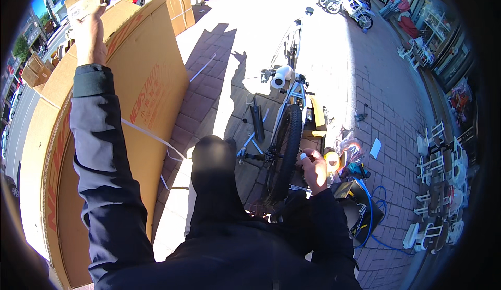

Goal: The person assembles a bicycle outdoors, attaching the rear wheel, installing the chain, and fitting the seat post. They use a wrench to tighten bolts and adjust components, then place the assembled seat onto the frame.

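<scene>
My left arm reaches up along a tall cardboard carton [156, 55]. My left hand [91, 35] is at its top edge, against a small labelled cardboard box [84, 2]; glare and the box hide most of its fingers. My right hand [314, 171] is closed beside the bicycle's wheel, with a small white piece [303, 156] at its fingertips. The wheel's black knobby tire [287, 144] stands close to my legs. Beyond it stretches the white and blue bicycle frame [292, 94], with a white wrapped bundle [282, 76] on it.
A black fender-like part [257, 120] lies left of the wheel. To the right are a yellow-white tape roll [332, 160], a black toolbox [355, 198] and a blue hose [371, 212]. White metal stands [430, 170] line the shopfront; parked motorcycles [347, 5] stand farther off.
</scene>
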{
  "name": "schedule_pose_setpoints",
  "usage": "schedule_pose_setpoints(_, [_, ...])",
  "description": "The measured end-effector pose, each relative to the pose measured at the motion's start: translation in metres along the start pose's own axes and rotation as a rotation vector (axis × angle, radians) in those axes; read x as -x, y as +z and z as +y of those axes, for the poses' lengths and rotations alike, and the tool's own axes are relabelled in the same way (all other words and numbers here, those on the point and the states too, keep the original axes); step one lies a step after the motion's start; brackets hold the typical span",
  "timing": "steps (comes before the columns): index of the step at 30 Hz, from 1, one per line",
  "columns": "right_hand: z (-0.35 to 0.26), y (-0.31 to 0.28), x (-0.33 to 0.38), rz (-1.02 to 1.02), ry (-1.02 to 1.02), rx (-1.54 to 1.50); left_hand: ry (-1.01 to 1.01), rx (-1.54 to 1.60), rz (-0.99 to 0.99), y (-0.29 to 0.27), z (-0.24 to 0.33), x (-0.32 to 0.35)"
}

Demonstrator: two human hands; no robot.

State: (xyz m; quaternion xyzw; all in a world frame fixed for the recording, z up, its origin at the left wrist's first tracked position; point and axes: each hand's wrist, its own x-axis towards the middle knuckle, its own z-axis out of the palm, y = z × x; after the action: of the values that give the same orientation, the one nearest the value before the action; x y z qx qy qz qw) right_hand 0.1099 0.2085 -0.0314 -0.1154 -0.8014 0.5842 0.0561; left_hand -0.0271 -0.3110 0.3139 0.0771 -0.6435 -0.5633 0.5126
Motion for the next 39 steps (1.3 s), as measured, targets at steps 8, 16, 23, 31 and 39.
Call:
schedule_pose_setpoints(8, [0.0, 0.058, 0.047, -0.087, 0.065, 0.245, -0.346, -0.035, -0.794, 0.139, -0.114, 0.219])
schedule_pose_setpoints(16, [-0.014, 0.079, 0.054, 0.141, 0.249, 0.329, -0.697, -0.115, -1.228, 0.25, -0.232, 0.388])
schedule_pose_setpoints(23, [0.001, 0.08, 0.059, 0.198, 0.171, 0.381, -1.106, 0.316, -1.17, 0.312, -0.281, 0.431])
schedule_pose_setpoints(31, [0.038, 0.078, 0.108, 0.204, -0.004, 0.371, -1.174, 0.079, -0.974, 0.304, -0.264, 0.44])
schedule_pose_setpoints(39, [0.089, 0.022, 0.14, 0.203, -0.089, 0.383, -1.299, 0.111, -0.692, 0.268, -0.236, 0.428])
